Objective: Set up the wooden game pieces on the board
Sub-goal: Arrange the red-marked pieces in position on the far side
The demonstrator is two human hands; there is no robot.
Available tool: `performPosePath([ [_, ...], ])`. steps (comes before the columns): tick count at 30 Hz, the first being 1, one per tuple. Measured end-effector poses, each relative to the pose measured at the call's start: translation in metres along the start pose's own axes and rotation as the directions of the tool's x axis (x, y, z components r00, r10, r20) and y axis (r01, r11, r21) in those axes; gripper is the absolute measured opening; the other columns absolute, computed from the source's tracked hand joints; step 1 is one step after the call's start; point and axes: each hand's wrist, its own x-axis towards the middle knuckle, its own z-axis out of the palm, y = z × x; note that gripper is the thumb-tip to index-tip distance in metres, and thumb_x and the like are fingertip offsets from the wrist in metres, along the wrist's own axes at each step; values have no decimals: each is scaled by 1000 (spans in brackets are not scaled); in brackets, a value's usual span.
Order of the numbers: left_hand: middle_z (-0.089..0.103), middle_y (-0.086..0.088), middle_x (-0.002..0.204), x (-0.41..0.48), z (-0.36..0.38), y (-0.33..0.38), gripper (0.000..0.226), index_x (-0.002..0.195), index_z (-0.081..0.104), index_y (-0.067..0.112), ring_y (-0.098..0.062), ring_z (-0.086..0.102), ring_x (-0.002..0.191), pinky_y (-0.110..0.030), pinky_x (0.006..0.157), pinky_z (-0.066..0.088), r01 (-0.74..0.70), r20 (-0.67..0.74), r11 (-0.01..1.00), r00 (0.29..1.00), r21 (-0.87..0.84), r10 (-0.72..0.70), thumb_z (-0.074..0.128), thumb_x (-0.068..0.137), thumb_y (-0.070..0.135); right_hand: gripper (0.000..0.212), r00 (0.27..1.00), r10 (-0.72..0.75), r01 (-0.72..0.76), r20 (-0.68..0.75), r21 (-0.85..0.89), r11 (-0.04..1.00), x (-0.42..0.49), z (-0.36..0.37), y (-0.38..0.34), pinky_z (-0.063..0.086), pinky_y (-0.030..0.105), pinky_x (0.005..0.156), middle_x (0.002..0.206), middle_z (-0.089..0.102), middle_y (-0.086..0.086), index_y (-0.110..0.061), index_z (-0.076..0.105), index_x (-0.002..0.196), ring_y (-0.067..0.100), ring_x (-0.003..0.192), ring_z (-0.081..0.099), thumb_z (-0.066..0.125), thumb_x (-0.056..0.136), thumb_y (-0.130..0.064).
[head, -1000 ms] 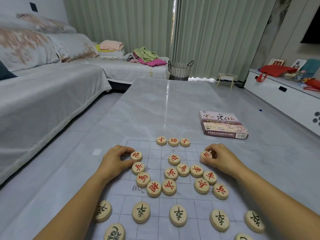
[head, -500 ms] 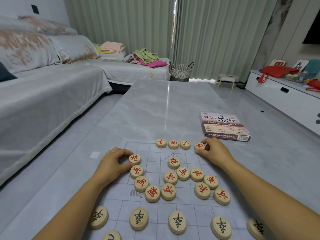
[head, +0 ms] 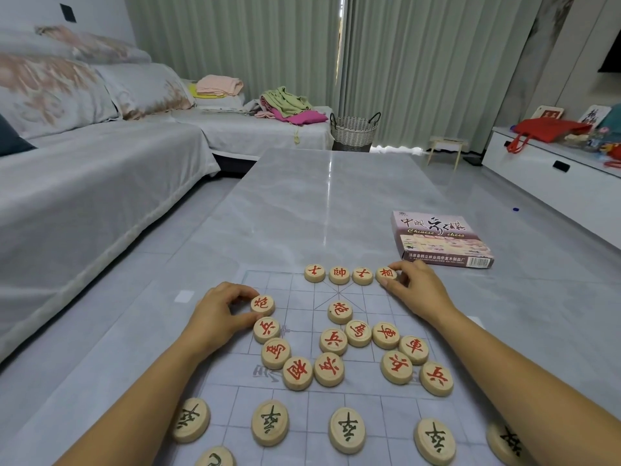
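A thin printed board (head: 295, 344) lies on the grey table. Round wooden pieces with red characters crowd its middle; black-marked pieces (head: 346, 430) stand in a row near me. On the far row sit three red pieces (head: 339, 274) side by side. My right hand (head: 416, 290) pinches a fourth red piece (head: 385, 274) down on the board right of them. My left hand (head: 218, 314) grips a red cannon piece (head: 262, 304) at the board's left, with thumb and fingers around its edge.
A Chinese chess box (head: 440, 240) lies on the table beyond my right hand. A sofa (head: 84, 183) runs along the left. A woven basket (head: 354, 131) and small stool (head: 445, 148) stand past the table's far end; a white cabinet (head: 554, 183) lines the right.
My right hand carried its red piece from the board's right side up to the far row, beside the three pieces there. My left hand stayed on the cannon piece.
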Motion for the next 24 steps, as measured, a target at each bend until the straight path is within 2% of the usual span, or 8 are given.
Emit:
performPosePath([
  [5,57,4,104,-1,-2,2,27,98,60,30,-16,52,101,-23,84,43,9,16,1000,1000,-12,-8,73,76,23,45,1000,-9,9,-10,-6,1000,1,1,1,43,35,88,97,46,-2,-20,56,119,23,104,50,57,84,-48],
  [10,55,2,111,-3,-5,6,37,112,57,24,-12,50,102,-20,85,39,28,57,1000,998,-7,-28,71,78,21,44,1000,-12,12,-13,4,1000,1,1,3,40,31,82,96,46,-2,-21,56,119,19,99,48,58,84,-48],
  [14,54,1,111,-3,-11,13,39,115,52,24,-4,50,93,-14,77,39,107,131,986,987,-126,-90,68,81,16,44,1000,-15,15,-12,8,1000,2,1,2,39,29,80,96,46,-3,-21,56,118,16,96,47,58,84,-48],
  [16,54,0,113,-1,-14,17,42,119,49,21,-7,50,95,-16,80,39,161,187,976,973,-146,-132,65,82,9,44,1000,-14,14,-8,6,1000,2,1,3,39,29,80,97,46,-3,-21,56,118,17,97,48,57,84,-49],
  [18,53,-2,116,1,-15,23,40,119,48,17,-15,49,103,-24,88,39,190,137,970,976,-149,-170,60,84,3,44,1000,-16,16,-6,2,1000,2,1,3,39,28,80,97,45,-3,-21,56,118,16,96,48,57,84,-49],
  [21,54,-4,112,6,-12,40,31,111,52,13,-17,49,103,-28,87,37,131,-62,981,988,-142,-141,55,84,-2,44,1000,-15,15,-9,4,1000,3,1,4,39,28,80,97,45,-3,-21,56,118,15,94,46,57,84,-49],
  [24,55,-4,106,8,-15,56,25,103,53,13,-18,51,100,-28,83,39,92,-123,979,986,-182,-116,54,84,-3,45,1000,-20,20,-11,-1,1000,3,1,6,38,28,79,97,46,-3,-21,55,118,14,93,45,57,84,-49],
])
